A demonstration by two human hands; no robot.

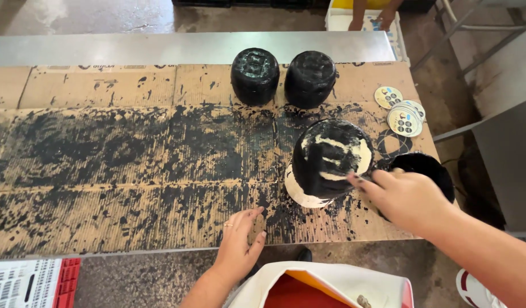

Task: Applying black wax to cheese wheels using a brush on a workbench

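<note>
Head view: your right hand [408,197], fingers curled and black-smeared, touches the half-coated pale round block [329,162] at center right. Your left hand [240,239] lies flat, open, holding nothing, on paint-streaked corrugated cardboard [103,154]. Two glossy black blocks [283,77] sit at upper center.

Right hand [408,197] on half-blackened pot [328,162], left hand [240,239] on cardboard [131,154]

The round lump [327,162] in the middle is cream with thick black paint over most of it, in streaks. Behind it, two other lumps [255,74] [309,77] are black all over. The brown cardboard [103,148] under it is full of black smears and dots. Right of it sits a black bowl [425,168], and farther back lie round white stickers [404,120] with dark dots. The surface [160,47] behind the cardboard is shiny grey
</note>
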